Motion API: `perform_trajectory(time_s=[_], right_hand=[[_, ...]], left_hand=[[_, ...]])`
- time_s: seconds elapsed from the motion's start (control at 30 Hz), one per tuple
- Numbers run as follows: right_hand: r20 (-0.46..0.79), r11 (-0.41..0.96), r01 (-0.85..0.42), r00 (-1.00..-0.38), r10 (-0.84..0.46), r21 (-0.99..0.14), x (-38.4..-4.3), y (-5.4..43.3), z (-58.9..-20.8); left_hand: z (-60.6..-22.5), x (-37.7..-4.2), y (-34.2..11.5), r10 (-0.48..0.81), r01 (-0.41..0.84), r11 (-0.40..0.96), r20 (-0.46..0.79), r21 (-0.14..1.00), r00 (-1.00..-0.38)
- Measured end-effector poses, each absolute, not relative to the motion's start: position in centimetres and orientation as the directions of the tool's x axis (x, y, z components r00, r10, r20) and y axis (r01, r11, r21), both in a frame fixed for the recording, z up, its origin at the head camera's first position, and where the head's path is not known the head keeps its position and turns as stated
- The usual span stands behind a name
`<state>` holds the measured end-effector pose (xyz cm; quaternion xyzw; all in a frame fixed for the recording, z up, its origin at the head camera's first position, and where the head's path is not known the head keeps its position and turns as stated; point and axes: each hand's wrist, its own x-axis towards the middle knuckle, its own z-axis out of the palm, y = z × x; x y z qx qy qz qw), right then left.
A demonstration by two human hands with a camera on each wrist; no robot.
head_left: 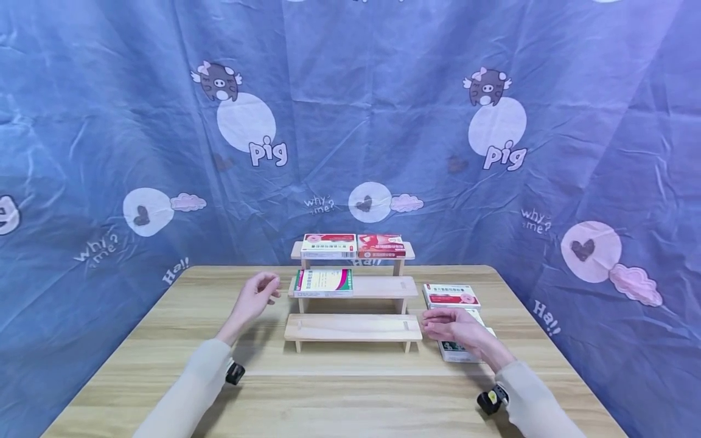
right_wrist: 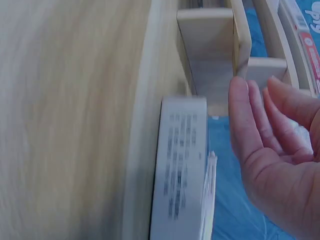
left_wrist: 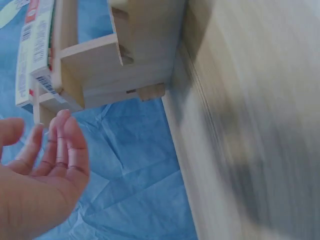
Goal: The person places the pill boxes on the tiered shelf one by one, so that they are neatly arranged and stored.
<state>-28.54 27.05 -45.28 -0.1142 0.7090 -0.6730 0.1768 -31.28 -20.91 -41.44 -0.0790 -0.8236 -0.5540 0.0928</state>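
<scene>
My left hand (head_left: 255, 299), fingers loosely bent, is beside the left end of the wooden step rack's middle shelf (head_left: 383, 287) and holds nothing. On that shelf lies a white medicine box with green and magenta edges (head_left: 324, 283). My right hand (head_left: 460, 330) hovers by the right end of the lowest shelf (head_left: 350, 328), its fingers nearly straight and nothing between them. Beneath and behind it are several medicine boxes, among them a red-and-white one (head_left: 451, 296) and a white one (head_left: 465, 356), partly hidden. The right wrist view shows a printed box side (right_wrist: 180, 165) below the hand.
The top shelf carries a white-and-red medicine box (head_left: 330, 246) and a red one (head_left: 380, 246), side by side. The rack stands towards the back of a wood-grain table (head_left: 328, 401). A blue printed cloth (head_left: 350, 140) hangs behind and along both sides.
</scene>
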Motion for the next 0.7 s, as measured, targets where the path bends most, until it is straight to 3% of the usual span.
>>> perform_trajectory(time_s=[0.2,0.37,0.7], right_hand=[[-0.089,0.175,0.026,-0.926,-0.367,-0.984,-28.9,28.9,-44.7],[-0.073,0.312,-0.030,-0.946,-0.315,-0.950,-28.6,30.5,-44.0],[-0.036,0.382,-0.127,-0.919,-0.393,-0.916,-28.1,34.3,-43.6]], left_hand=[[-42.0,-30.4,-21.6,0.033,0.068,0.293,0.061,0.954,-0.998],[-43.4,-29.5,-21.9,0.112,-0.038,0.276,-0.072,0.960,-0.991],[-45.1,-28.4,-21.3,0.254,-0.097,0.154,-0.135,0.983,-0.958]])
